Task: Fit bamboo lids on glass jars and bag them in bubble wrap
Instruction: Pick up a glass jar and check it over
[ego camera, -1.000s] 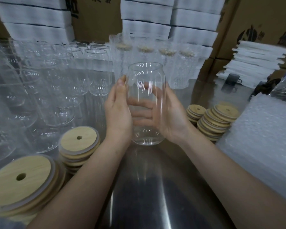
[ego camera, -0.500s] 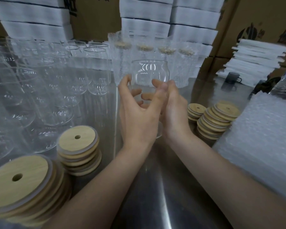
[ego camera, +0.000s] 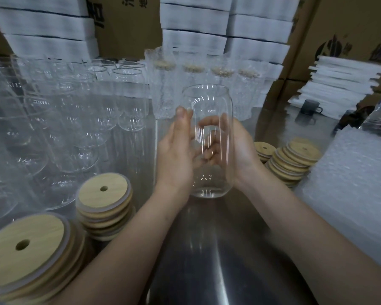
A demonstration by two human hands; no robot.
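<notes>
Jar lidless, your left hand and right hand both curled round it; hold upright, press lid on square.

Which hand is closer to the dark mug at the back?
Right. The right hand holds the jar on the side towards the mug; the left hand holds its other side, farther away.

Left hand and right hand, palms facing, grip the jar together.
</notes>
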